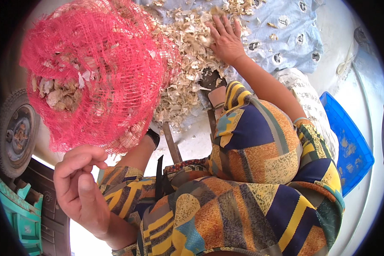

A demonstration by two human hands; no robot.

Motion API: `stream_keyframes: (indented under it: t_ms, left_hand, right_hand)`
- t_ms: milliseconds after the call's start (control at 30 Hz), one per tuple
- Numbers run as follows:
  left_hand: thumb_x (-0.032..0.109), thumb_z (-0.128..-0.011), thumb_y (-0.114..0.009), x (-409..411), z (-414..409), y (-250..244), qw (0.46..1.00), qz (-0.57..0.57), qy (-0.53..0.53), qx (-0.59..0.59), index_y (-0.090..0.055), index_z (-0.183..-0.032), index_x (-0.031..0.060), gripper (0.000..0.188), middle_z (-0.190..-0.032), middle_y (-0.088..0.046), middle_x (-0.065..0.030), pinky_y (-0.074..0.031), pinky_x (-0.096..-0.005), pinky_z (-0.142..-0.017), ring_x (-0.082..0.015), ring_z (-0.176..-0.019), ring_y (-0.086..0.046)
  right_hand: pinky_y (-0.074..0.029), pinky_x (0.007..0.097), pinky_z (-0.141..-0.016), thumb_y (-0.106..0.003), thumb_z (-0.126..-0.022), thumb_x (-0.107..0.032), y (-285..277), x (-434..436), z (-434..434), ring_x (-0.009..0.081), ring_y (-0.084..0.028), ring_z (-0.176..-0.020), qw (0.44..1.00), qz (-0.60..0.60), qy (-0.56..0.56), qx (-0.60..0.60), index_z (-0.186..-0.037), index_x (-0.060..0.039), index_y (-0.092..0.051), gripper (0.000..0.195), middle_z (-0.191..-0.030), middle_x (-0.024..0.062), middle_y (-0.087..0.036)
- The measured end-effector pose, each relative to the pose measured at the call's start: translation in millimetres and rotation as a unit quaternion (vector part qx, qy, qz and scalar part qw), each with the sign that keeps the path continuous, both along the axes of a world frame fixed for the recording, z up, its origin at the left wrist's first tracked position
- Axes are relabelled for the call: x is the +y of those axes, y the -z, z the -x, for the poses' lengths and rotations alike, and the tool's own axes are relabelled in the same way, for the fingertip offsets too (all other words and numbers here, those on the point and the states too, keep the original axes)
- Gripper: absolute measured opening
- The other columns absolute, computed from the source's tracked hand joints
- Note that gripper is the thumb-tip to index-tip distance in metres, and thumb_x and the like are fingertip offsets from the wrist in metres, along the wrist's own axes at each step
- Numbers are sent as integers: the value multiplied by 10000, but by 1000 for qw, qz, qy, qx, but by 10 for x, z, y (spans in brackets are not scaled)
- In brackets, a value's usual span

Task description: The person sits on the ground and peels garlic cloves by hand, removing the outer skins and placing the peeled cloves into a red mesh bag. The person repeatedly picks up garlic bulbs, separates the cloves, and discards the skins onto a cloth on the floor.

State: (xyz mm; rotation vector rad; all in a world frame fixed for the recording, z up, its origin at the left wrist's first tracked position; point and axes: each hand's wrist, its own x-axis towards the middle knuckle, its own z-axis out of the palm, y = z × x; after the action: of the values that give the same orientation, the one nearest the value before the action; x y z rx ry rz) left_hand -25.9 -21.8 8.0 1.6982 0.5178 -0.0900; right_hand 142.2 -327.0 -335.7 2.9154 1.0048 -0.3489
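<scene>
My right hand (228, 43) lies palm down with fingers spread on a heap of dry garlic skins (182, 41). Just beyond its fingertips is a blurred brownish piece (217, 11), too unclear to name. My left hand (81, 188) is raised, fingers loosely curled and thumb apart, with nothing visible in it. It is close below a large red mesh bag (115, 64); whether a fingertip touches the netting I cannot tell. Garlic bulbs (59, 96) and loose skins show through the mesh. The heap rests partly on a light blue printed cloth (284, 38).
A white woven sack (304, 92) bearing writing stands to my right, beside a blue plastic crate (348, 147). At left are a rubber-tyred wheel (17, 134) and a green metal frame (22, 220). Narrow stool-like legs (172, 142) stand between my legs.
</scene>
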Motion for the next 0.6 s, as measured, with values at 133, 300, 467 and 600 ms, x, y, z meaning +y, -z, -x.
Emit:
stream_keyframes:
  t_ms: [133,300,467,600]
  left_hand:
    - [146,-1005,-520,-11,6,58,999,-24,11,29,-548,-1145,-68,257,-1100,-614,-201,-480,-324,-810,-219,-936,-603]
    - [144,-1007,-527,-38,-31,20,999,-31,3,37,-561,-1143,-66,252,-1114,-619,-179,-491,-316,-827,-211,-956,-614]
    - [61,-973,-532,-102,-118,-31,999,-15,-3,30,-568,-1131,-72,210,-1112,-631,-185,-488,-307,-845,-200,-964,-610]
    - [-30,-949,-515,-99,-90,-59,999,3,-11,46,-581,-1129,-69,196,-1105,-630,-146,-478,-294,-889,-175,-993,-603]
  right_hand:
    - [-76,530,-1187,-656,-866,-401,-7,-134,-135,324,-262,-1442,996,-63,-43,37,-1471,-196,-379,696,-1540,108,-335]
    - [-257,496,-1128,-625,-890,-294,-4,-220,-233,372,-373,-1309,951,-289,109,-13,-1269,-76,-523,449,-1359,159,-457]
    - [-363,491,-1042,-681,-820,-112,56,-343,-80,387,-436,-1189,963,-201,182,-4,-1173,-56,-579,371,-1279,174,-496]
    - [-397,493,-1012,-732,-756,-83,164,-472,-224,436,-473,-1172,972,-178,149,34,-1173,-56,-585,444,-1264,209,-523]
